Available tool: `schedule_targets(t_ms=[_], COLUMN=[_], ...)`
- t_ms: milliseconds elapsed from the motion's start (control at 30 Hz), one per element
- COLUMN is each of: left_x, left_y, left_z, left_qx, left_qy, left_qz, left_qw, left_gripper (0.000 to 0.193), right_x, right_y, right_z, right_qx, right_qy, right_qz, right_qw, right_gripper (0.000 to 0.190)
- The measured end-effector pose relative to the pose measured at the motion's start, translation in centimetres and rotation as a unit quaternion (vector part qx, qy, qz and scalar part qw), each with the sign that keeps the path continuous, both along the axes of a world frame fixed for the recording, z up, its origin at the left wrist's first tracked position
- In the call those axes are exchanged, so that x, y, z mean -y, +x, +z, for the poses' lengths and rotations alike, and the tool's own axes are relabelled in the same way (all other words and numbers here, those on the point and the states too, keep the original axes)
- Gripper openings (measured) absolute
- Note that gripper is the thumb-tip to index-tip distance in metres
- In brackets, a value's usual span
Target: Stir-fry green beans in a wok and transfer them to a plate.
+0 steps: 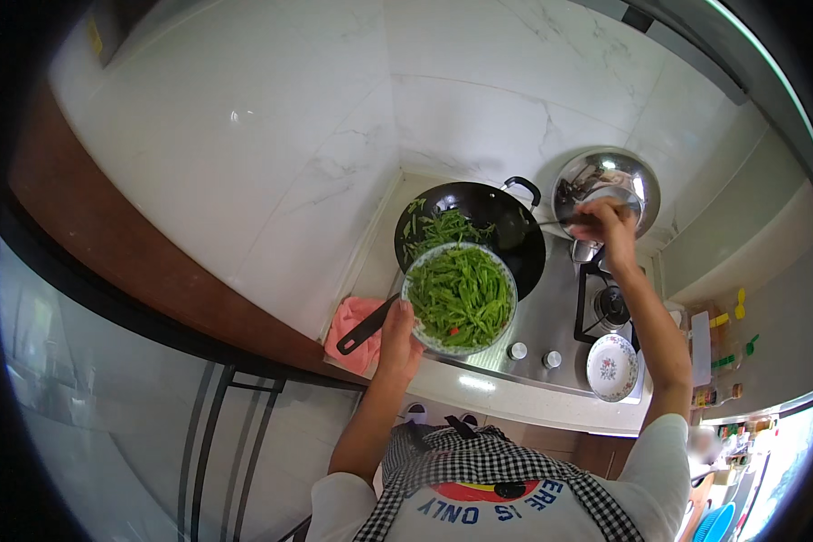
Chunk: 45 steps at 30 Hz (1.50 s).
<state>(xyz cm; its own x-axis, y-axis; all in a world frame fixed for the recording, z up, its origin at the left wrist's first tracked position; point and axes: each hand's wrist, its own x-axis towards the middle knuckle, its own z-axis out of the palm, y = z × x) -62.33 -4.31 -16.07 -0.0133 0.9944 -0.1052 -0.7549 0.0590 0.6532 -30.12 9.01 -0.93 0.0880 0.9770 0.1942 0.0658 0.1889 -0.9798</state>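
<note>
My left hand (400,345) grips the near left side of a patterned bowl (471,351), thumb at the rim. Sliced green vegetables (461,295), perhaps beans or peppers, fill the bowl, with a small red piece among them. It is over the near side of a black wok (530,271) and hides part of it. More green slices (447,230) lie in the wok's far left part. My right hand (603,227), slightly blurred, is closed around the handle of a cooking spatula (549,222). The spatula's dark head is in the right part of the wok.
The wok's long black handle (369,325) points toward me over a pink cloth (352,339). Behind my right hand stands a shiny metal lid (606,162). A floral plate (612,368) rests near the right burner (611,305). Two knobs (517,350) sit at the stove's front.
</note>
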Motion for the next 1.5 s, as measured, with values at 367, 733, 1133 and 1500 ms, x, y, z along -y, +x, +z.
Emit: schedule_targets(t_ms=[367,733,1133,1500], left_x=[7.5,8.8,5.9,5.0], left_y=[-1.3,-3.2,-3.5,-1.1], left_z=[-5.9,-13.1,-16.3,-15.2], left_qx=[-0.044,0.01,-0.029,-0.111], left_qy=[-0.096,-0.087,-0.106,-0.223], left_qz=[0.027,-0.002,-0.002,0.025], left_qw=[0.994,0.996,0.994,0.968], left_gripper=[0.028,0.021,0.03,0.03], right_x=[-0.8,3.8,2.3,0.6], right_y=[-4.4,-4.1,-3.9,-4.5], right_z=[-2.7,-8.4,-3.6,-6.1], right_qx=[0.1,0.325,-0.061,-0.344], right_qy=[0.057,0.329,0.085,-0.037], right_qz=[0.386,0.451,0.166,-0.01], right_qw=[0.915,0.763,0.981,0.938], right_gripper=[0.01,0.021,0.018,0.022])
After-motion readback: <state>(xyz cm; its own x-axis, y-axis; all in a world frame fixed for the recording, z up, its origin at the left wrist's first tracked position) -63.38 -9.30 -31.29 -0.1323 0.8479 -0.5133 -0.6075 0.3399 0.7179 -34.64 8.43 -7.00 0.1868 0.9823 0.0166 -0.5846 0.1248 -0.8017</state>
